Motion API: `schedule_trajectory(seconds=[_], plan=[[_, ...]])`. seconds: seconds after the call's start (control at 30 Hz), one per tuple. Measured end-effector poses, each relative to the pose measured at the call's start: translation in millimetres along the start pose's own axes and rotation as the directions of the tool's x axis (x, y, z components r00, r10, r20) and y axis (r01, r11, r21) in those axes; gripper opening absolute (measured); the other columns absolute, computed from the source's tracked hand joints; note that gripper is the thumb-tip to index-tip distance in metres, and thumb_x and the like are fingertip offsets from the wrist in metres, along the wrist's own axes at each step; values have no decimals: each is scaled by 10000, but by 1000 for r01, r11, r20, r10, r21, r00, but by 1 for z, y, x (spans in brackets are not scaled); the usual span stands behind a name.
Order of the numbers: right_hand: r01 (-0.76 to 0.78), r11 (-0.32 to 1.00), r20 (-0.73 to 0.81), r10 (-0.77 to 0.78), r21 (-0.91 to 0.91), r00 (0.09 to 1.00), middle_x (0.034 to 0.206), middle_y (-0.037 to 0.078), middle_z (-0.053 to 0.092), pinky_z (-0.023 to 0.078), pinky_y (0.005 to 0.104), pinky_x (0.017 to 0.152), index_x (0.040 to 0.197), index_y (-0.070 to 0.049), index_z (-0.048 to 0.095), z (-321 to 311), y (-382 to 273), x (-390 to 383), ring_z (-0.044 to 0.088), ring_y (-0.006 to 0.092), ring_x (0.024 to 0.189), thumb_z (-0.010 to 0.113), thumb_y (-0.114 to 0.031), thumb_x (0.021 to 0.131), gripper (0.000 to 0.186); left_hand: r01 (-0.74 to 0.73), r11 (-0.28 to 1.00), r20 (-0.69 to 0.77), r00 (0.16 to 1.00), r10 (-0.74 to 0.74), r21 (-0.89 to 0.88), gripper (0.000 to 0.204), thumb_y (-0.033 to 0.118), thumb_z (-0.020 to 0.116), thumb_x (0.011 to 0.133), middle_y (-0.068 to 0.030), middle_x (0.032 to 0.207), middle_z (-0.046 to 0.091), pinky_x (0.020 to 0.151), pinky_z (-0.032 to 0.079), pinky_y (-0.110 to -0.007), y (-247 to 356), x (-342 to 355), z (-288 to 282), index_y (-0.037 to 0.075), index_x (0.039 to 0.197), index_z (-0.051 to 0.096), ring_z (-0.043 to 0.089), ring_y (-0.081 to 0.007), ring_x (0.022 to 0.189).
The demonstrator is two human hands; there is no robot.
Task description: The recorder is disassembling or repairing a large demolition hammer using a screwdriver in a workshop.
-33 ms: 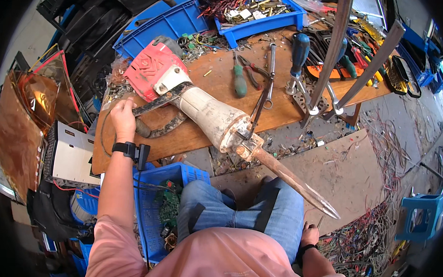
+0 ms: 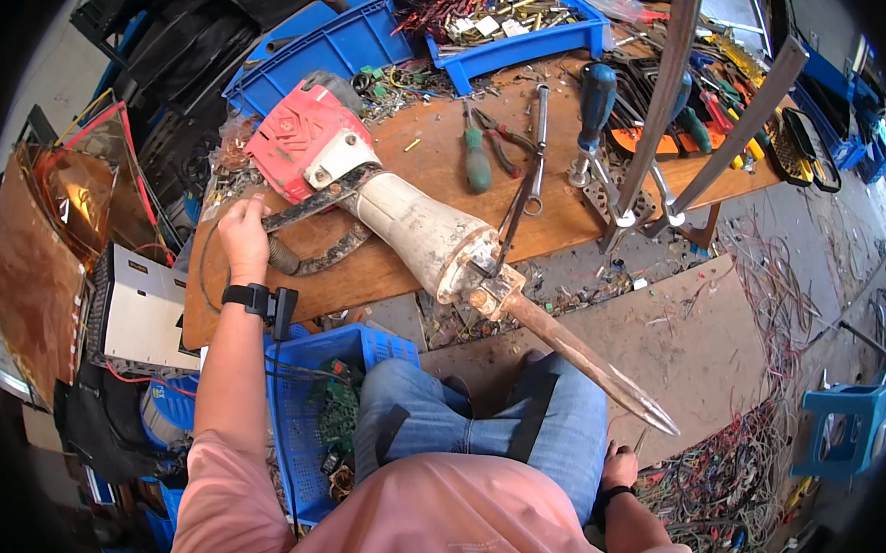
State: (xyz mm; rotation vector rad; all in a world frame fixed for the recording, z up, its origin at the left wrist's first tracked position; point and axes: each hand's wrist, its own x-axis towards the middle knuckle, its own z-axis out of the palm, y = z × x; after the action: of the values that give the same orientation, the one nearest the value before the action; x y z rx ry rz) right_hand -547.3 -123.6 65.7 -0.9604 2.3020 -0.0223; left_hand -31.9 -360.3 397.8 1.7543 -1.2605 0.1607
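Note:
A red and white electric demolition hammer (image 2: 401, 224) lies diagonally on the wooden bench (image 2: 420, 146), its pointed chisel (image 2: 589, 364) reaching past the front edge over my jeans. At the upper left of it, my left hand (image 2: 243, 231) is closed on the hammer's black handle. Down beside my right thigh, my right hand (image 2: 619, 466) has curled fingers; what they hold, if anything, is hard to make out. A green-handled screwdriver (image 2: 476, 163), pliers (image 2: 500, 139) and a wrench (image 2: 538, 151) lie next to the hammer.
Blue trays (image 2: 515, 50) of metal pieces and more tools are at the back. Two upright metal bars (image 2: 736, 137) stand at the right. A blue crate (image 2: 295, 429) of circuit boards sits by my left leg. Tangled wires (image 2: 711, 511) cover floor at the right, near a blue stool (image 2: 838, 432).

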Motion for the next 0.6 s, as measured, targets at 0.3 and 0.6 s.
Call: schedule_trajectory(seconds=[0.3, 0.6], plan=[[6, 1000, 16, -6, -16, 1000, 875, 220, 630, 463, 442, 765, 870, -19, 644, -3, -3, 0, 598, 370, 873, 471, -395, 863, 414, 19, 998, 7, 1000, -18, -57, 291, 196, 550, 847, -66, 618, 568, 517, 434, -287, 2, -1, 1, -29, 668, 595, 513, -138, 545], [6, 1000, 14, -6, -24, 1000, 884, 213, 634, 463, 437, 774, 892, -25, 645, -6, -7, -2, 601, 365, 877, 474, -396, 862, 410, 69, 997, 4, 998, -69, -43, 305, 203, 539, 837, -88, 614, 577, 634, 407, -303, -17, 6, 1, -31, 651, 597, 522, -168, 604]])
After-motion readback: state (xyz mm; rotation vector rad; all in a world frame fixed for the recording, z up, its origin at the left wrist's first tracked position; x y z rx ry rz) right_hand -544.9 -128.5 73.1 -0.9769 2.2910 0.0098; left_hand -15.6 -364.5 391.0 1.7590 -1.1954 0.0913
